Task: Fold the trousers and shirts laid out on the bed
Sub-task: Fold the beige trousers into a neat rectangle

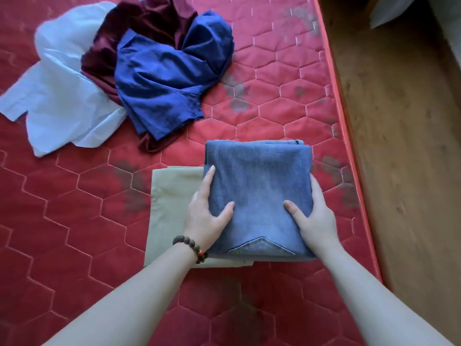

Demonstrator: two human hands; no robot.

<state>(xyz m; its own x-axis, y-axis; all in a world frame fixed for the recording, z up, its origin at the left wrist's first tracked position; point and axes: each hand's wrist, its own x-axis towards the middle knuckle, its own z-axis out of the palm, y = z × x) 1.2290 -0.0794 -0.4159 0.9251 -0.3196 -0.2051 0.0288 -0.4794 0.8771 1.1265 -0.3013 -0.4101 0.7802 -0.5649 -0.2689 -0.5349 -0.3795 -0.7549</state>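
Folded jeans [258,193] lie on the red bed [74,221], overlapping a folded beige garment [169,196]. Left hand [207,208] and right hand [311,216] grip the jeans' two sides, thumbs on top, fingers along the edges. Blue [169,76], maroon [139,26] and white [57,96] clothes lie crumpled beyond.

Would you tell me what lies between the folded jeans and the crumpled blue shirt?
In the head view, only bare red quilted mattress separates the folded jeans from the blue shirt; nothing lies there.
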